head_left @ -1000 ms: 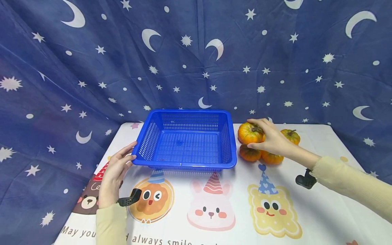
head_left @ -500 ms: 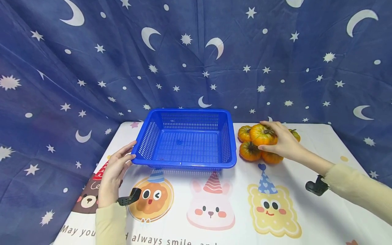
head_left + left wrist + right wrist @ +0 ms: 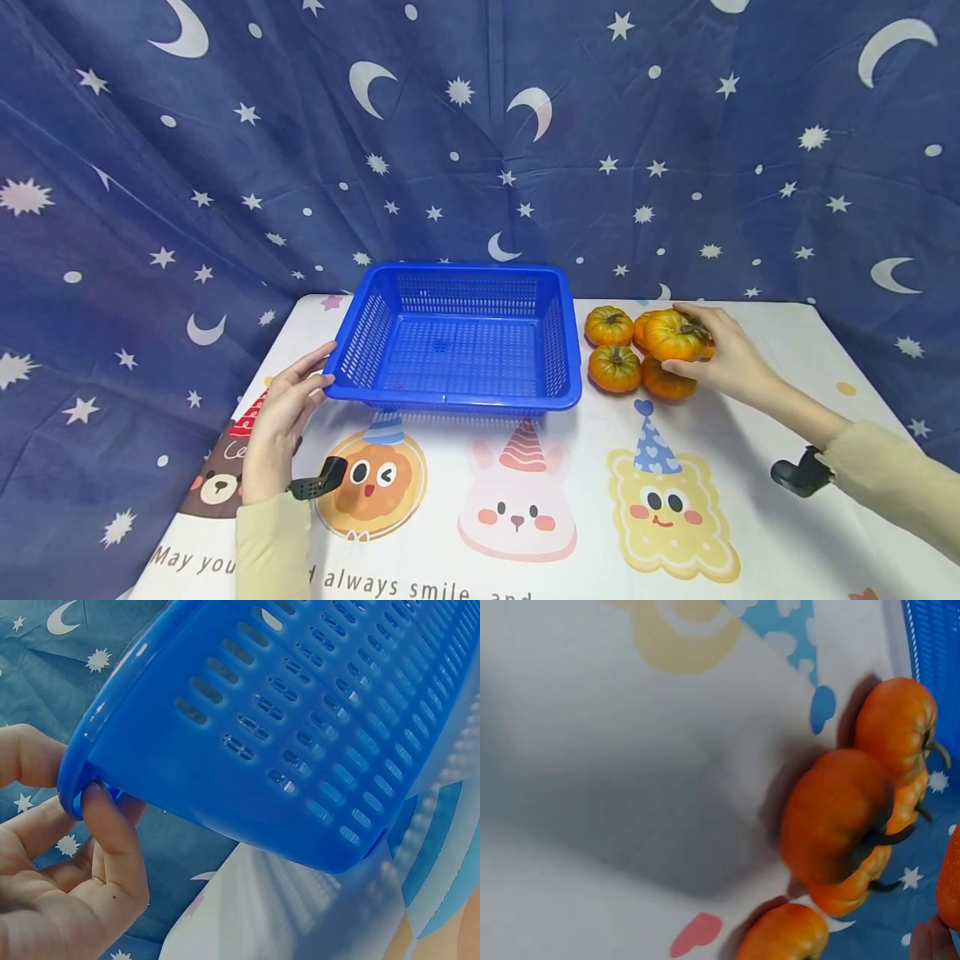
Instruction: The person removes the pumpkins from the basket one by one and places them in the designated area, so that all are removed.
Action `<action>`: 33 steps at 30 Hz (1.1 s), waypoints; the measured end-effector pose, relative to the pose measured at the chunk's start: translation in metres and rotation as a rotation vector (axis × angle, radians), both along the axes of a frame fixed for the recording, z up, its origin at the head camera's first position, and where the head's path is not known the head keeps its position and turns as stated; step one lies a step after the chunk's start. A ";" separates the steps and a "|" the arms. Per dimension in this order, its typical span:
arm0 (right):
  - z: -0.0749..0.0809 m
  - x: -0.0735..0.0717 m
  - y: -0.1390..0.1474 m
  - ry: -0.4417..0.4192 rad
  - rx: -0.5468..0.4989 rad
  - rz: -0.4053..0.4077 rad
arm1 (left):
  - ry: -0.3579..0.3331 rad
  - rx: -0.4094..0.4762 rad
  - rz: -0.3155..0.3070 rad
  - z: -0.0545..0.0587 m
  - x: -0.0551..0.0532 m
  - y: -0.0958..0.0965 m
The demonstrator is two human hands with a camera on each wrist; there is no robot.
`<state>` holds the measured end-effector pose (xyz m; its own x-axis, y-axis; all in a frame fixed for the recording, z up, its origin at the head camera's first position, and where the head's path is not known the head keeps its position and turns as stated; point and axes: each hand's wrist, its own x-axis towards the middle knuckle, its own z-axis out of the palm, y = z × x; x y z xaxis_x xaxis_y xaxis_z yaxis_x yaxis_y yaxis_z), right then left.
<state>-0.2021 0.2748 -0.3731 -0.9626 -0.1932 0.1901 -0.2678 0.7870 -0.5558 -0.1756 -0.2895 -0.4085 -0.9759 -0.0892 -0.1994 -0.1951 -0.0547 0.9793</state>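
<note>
A blue plastic basket (image 3: 456, 398) with slotted sides stands on the table. My left hand (image 3: 283, 421) pinches its left rim, and the left wrist view shows fingers on both sides of that rim (image 3: 94, 712). My right hand (image 3: 723, 354) grips a small orange-yellow pumpkin (image 3: 671, 335) just above a cluster of others. Those nearest the basket are a back pumpkin (image 3: 608, 326) and a front pumpkin (image 3: 615, 370), with another pumpkin (image 3: 667, 383) under the held one. In the right wrist view, the held pumpkin (image 3: 949, 881) shows only at the right edge.
A white tablecloth (image 3: 438, 492) printed with cartoon faces covers the table. Behind and to the left hangs a dark blue curtain (image 3: 450, 200) with moons and stars. Another pumpkin (image 3: 784, 934) lies a little apart from the cluster in the right wrist view.
My right hand has carried the pumpkin to the right, from over the cluster's left side to its right side. The left hand and basket have stayed in place.
</note>
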 end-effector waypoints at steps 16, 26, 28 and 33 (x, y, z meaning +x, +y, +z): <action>-0.019 0.011 0.039 0.023 0.027 -0.073 | 0.020 0.029 -0.007 0.001 0.000 0.002; -0.032 0.020 0.053 0.015 0.030 -0.099 | 0.005 0.005 0.001 0.002 0.001 0.001; -0.034 0.022 0.055 0.012 0.031 -0.106 | 0.001 -0.001 0.001 0.001 0.000 0.001; -0.040 0.025 0.060 0.009 0.032 -0.127 | -0.010 -0.017 0.001 0.001 0.001 0.000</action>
<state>-0.1766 0.3348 -0.4134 -0.9779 -0.0758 0.1946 -0.1696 0.8320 -0.5283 -0.1749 -0.2896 -0.4079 -0.9737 -0.0941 -0.2077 -0.2049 -0.0385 0.9780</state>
